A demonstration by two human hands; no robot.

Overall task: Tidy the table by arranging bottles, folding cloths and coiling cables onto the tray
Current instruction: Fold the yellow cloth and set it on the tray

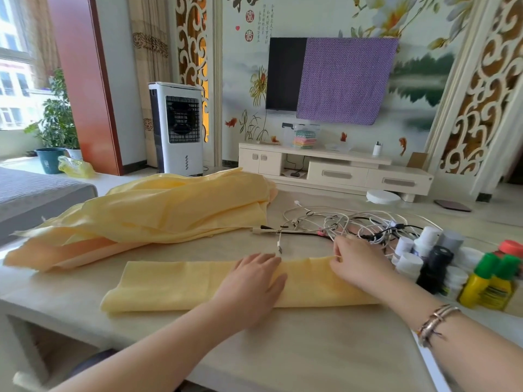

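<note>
Cloth: the yellow cloth [198, 284] is lying long, left to right.
Left hand [252, 281]: I am pressing it flat, fingers straight.
Right hand [356, 264]: I am pinching its far right edge.

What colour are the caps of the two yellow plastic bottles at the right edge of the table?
Green caps on the two yellow plastic bottles, seen in the head view.

Bare forearms — right wrist bracelets [435, 321].
</note>
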